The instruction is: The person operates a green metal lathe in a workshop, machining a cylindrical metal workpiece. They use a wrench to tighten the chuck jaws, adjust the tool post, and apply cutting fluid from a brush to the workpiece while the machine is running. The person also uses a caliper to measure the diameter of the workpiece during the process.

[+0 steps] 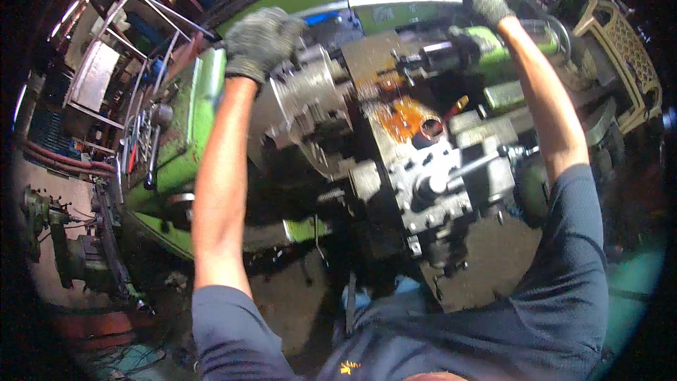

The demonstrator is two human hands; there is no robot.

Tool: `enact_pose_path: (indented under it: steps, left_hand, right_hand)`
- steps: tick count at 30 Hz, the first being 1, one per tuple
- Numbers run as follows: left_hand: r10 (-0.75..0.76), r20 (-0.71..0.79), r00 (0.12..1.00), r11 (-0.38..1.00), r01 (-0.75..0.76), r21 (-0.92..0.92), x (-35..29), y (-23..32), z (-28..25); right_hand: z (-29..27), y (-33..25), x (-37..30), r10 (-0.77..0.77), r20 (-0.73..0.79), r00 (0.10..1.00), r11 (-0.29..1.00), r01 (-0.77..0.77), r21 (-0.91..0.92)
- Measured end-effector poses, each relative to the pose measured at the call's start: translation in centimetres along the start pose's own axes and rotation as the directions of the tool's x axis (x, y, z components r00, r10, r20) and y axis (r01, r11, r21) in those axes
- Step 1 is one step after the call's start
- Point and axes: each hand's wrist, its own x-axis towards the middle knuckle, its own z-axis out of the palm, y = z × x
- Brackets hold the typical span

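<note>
A long metal pipe (405,1) spans the far side of the lathe, with a thinner bar (321,9) running out of its left end. My right hand (486,3), in a grey knit glove, is closed around the pipe's right end. At the thin bar's left end, my left hand (259,42), gloved alike, is curled closed above the lathe chuck (307,95); its fingertips are hidden. The chuck is a big metal cylinder with stepped jaws. To its right sits the tool post (430,190) with a lever handle (476,166).
Orange-brown fluid (403,118) and a small round cup (431,127) are beside the tool post, near a brush (457,106). Wrenches (148,141) lie on the green headstock (201,99). A metal-frame rack (106,63) stands left, a beige plastic chair (624,56) far right.
</note>
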Motion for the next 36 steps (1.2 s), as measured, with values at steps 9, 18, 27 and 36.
enact_pose_path:
  steps: [9, 18, 27, 36]
  left_hand:
    - [0.091, -0.067, 0.994, 0.977, -0.076, 0.2, -8.3, -3.1, -4.5]
    - [0.596, 0.185, 0.781, 0.685, -0.615, 0.39, 4.8, 6.8, -2.4]
    - [-0.019, 0.701, 0.713, 0.96, -0.182, 0.211, 10.1, -18.1, 6.5]
    - [0.033, -0.085, 0.996, 0.994, -0.025, 0.102, -3.3, -9.7, -2.5]
  right_hand:
    - [-2.1, 2.3, -23.2, 0.432, 0.115, 0.895, 0.889, -0.444, 0.117]
    - [-1.8, -17.5, -45.4, 0.616, 0.653, 0.442, 0.315, -0.897, 0.31]
    - [-3.3, -22.3, -40.3, 0.487, 0.796, 0.359, 0.1, -0.929, 0.357]
    - [-2.5, -21.3, -41.6, 0.592, 0.651, 0.475, 0.208, -0.871, 0.446]
